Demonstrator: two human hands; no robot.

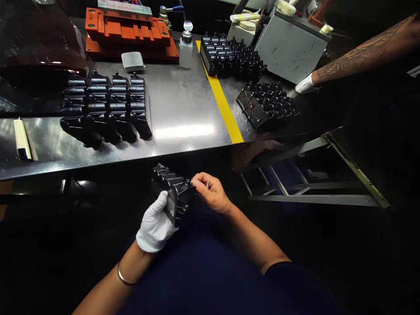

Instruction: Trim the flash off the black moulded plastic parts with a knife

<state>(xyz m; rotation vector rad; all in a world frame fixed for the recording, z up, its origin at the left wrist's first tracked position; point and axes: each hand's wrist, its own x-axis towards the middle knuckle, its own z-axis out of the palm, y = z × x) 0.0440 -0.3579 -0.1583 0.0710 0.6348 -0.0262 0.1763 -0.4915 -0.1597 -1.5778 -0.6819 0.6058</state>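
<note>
One black part is up in front of the table, between two hands. On the table, four more black parts stand in a row on the left. Two more black bunches sit on the right, by one yellow stripe. The left hand, in a white glove, grips the part from below, thumb on its side. The bare right hand bends in, thumb and finger at the part's edge; I can't tell if they pinch it.
</note>
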